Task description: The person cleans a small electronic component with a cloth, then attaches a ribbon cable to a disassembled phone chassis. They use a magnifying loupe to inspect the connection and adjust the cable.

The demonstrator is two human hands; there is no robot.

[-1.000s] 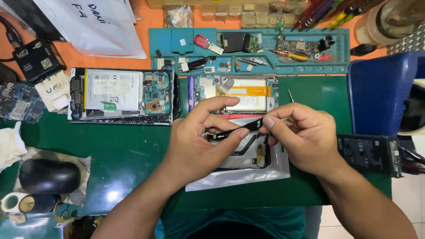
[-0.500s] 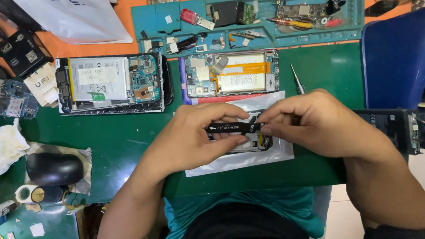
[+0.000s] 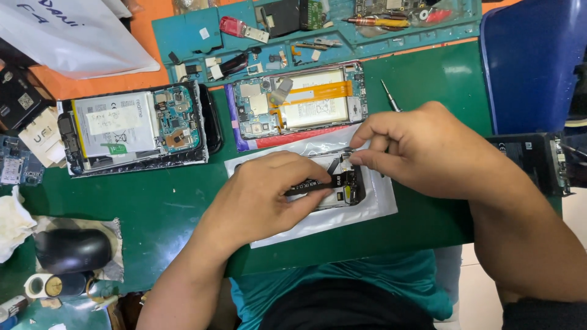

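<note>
On the green bench (image 3: 153, 214), two opened phones lie backs-up above my work: one with a white battery (image 3: 137, 128), one with an orange flex strip (image 3: 299, 104). Teal parts tray (image 3: 202, 30) beyond holds screws and tools, probably kept within reach. Blue chair (image 3: 532, 61) to the right; black mouse (image 3: 72, 250) at lower left.

Phone frame (image 3: 351, 183) rests on a clear plastic bag (image 3: 324, 217), likely to shield it. My left hand (image 3: 263, 195) pinches a black flex cable (image 3: 312, 186) flat across the frame. My right hand (image 3: 428, 153), fingers closed, nips its far end, steadying it.
</note>
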